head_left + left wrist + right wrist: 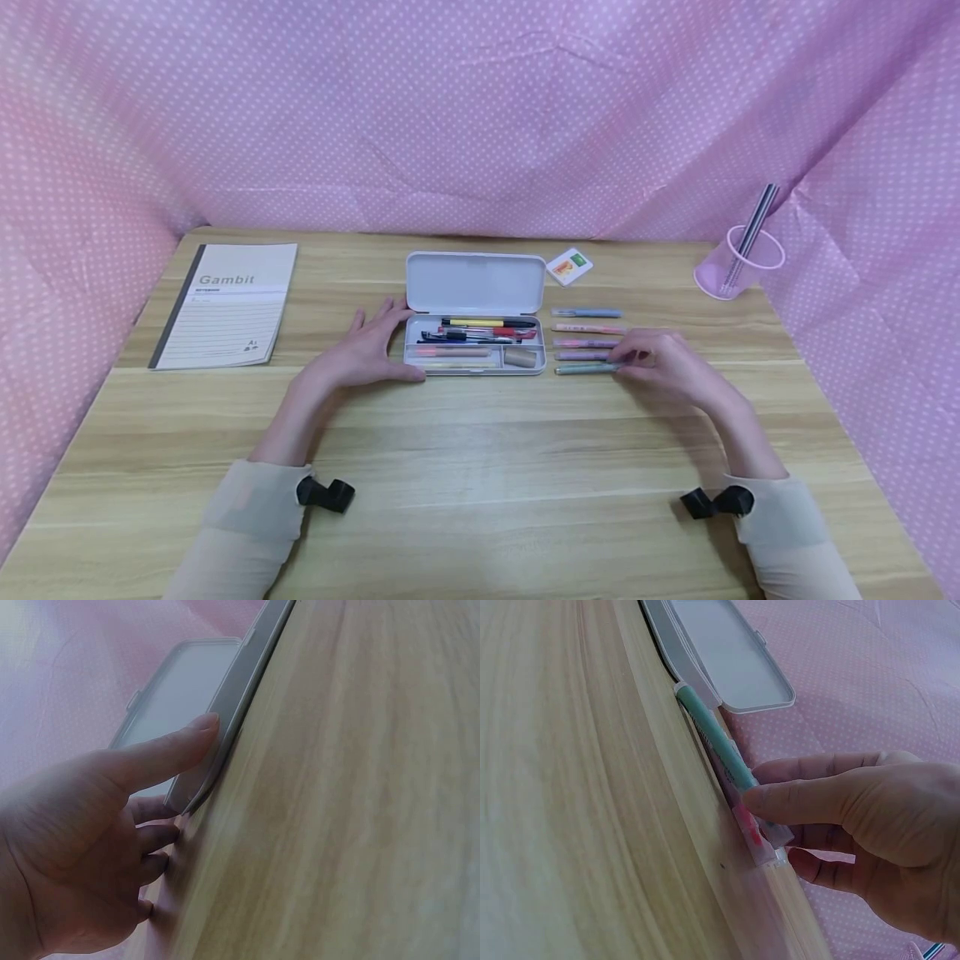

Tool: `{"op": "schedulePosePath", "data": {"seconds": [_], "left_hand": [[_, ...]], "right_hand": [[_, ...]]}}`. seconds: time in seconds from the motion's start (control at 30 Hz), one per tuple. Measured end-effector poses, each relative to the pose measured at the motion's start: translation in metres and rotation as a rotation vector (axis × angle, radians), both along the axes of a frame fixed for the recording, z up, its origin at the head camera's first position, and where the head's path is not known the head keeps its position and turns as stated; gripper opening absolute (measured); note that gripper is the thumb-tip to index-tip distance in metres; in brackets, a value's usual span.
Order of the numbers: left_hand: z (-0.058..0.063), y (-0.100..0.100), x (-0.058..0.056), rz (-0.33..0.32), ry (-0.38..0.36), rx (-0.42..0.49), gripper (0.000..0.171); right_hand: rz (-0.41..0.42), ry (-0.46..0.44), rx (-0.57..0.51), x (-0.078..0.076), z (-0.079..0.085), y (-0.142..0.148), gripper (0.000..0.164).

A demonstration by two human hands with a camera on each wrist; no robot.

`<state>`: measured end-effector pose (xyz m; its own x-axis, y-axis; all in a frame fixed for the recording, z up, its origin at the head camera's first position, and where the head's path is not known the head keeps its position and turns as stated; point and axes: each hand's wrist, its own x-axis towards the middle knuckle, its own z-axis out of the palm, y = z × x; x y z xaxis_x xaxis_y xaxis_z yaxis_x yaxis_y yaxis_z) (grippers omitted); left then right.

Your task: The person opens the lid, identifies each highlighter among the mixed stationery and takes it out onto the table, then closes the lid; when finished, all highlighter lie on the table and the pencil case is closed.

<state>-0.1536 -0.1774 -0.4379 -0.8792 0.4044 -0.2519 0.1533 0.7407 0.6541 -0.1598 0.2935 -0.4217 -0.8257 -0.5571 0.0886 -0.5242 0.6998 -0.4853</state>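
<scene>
An open pencil case (475, 283), pale grey, lies with its lid tipped back, several pens (487, 322) and a grey-brown eraser-like block (520, 357) in its compartments. My left hand (367, 348) holds the case's left end, thumb along the front wall and fingers round the side, as the left wrist view shows. To the right of the case, my right hand (667, 367) pinches a green pen (716, 739) near its clear cap, thumb on top. The green pen lies nearest the front of a column of pens; purple pens (585, 342) lie just behind it. Its far fingers partly hide the pen ends.
A pink-orange pen (588, 328) and a blue pen (587, 313) lie farther back. Behind the case sits a small white card-like packet (570, 267). A notebook (225, 308) lies at left; a pink mesh cup (720, 279) with dark sticks stands at back right.
</scene>
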Motion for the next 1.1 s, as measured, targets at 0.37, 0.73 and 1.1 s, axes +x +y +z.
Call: {"op": "schedulePosePath", "data": {"seconds": [0.37, 0.73, 1.1], "left_hand": [[-0.0008, -0.0013, -0.0006, 0.000, 0.002, 0.000, 0.106], [-0.0005, -0.0012, -0.0004, -0.004, 0.004, 0.007, 0.105], [-0.0009, -0.0009, -0.0007, -0.006, 0.008, 0.011, 0.103]], "right_hand": [[-0.029, -0.021, 0.035, 0.0000, 0.0002, -0.0040, 0.024], [-0.028, -0.010, 0.039, 0.0004, -0.0017, -0.0055, 0.027], [-0.029, -0.024, 0.062, -0.0004, -0.0030, -0.0050, 0.027]]}}
